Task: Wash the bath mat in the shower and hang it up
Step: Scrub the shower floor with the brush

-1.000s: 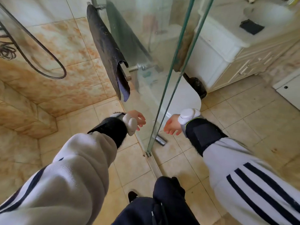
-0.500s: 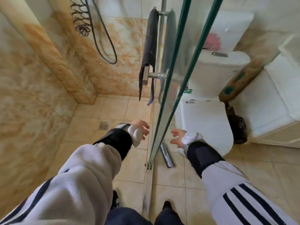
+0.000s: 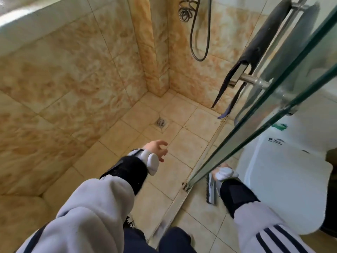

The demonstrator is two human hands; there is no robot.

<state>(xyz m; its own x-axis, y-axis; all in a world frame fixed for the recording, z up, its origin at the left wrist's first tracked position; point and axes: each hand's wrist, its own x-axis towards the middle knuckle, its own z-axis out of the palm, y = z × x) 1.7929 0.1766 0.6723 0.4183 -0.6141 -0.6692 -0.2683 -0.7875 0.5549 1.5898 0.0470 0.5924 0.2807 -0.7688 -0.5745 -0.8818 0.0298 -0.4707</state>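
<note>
Where the handle bar (image 3: 252,79) crosses the glass door (image 3: 291,61) at 2 o'clock, the dark bath mat (image 3: 264,33) hangs draped. Left hand (image 3: 157,150): fingers loosely spread, empty. Right hand (image 3: 225,165): behind the door edge, grip unreadable.

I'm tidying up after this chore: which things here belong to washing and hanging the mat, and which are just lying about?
Job: bath mat draped over the door handle; shower hose; floor drain.
Lying about: brush on the floor; toilet.
</note>
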